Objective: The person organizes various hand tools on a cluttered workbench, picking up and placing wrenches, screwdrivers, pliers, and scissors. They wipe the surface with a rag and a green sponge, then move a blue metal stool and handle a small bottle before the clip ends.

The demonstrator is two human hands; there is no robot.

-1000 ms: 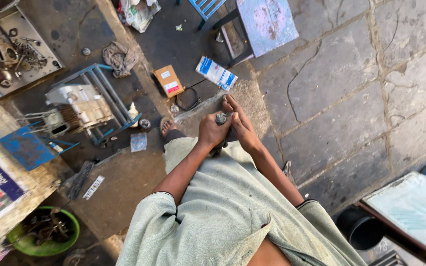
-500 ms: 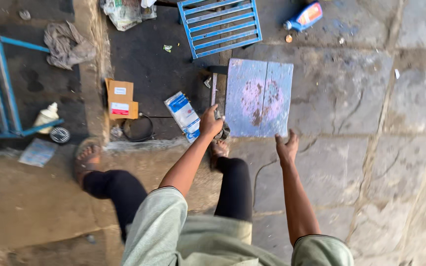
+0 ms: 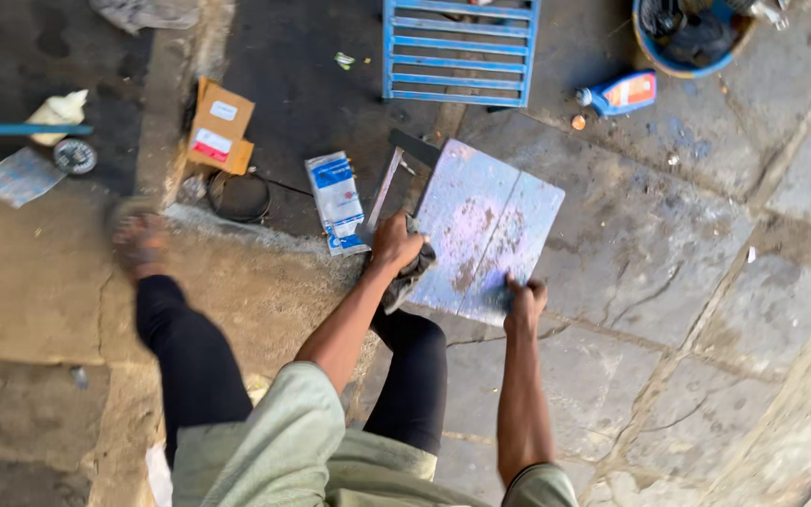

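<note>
Crouching over stone floor [image 3: 668,310], seen from above; left hand [image 3: 396,246] at frame centre, grip closing on a dark rag [image 3: 412,274] at the left edge of a flat metal sheet [image 3: 485,230]; right hand [image 3: 524,300] just right of centre, fingers curling over the sheet's lower edge, grip pinching that edge; sheet lying flat on the floor in the middle of the frame, pale blue-grey with rusty blotches, a fold line running down its length; thin metal strip [image 3: 379,195] lying just beside the sheet's left edge, slanting up from the left hand.

Lying left of centre, a white and blue packet [image 3: 335,199]; sitting in the upper left, a brown cardboard box [image 3: 217,127], with a dark wire loop [image 3: 239,195] just below it; resting at top centre, a blue slatted frame [image 3: 460,52]; lying in the upper right, a blue and orange bottle [image 3: 619,94] on its side, near a blue tub [image 3: 682,38] at the top right edge; bare foot [image 3: 138,239] blurring at left of frame.
</note>
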